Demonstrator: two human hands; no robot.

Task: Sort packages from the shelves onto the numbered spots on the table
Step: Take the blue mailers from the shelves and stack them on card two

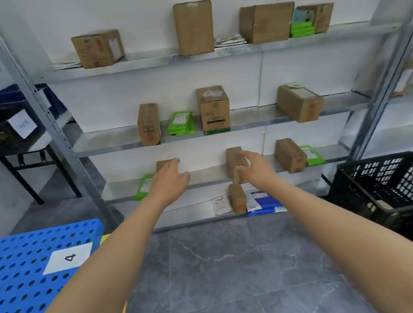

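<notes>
With left hand (169, 180), fingers straight, touched a small box (162, 166) on the shelf (207, 175). With right hand (257, 169), fingers spread, hovered at a tall box (231, 163) nearby.

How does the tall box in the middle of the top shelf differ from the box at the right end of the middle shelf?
The top-shelf box stands upright and faces forward; the middle-shelf box lies low, turned at an angle, one corner overhanging the middle shelf. The top-shelf box shows no label on its front, while the middle-shelf box carries a pale label on its upper face. Both are brown cardboard.
</notes>
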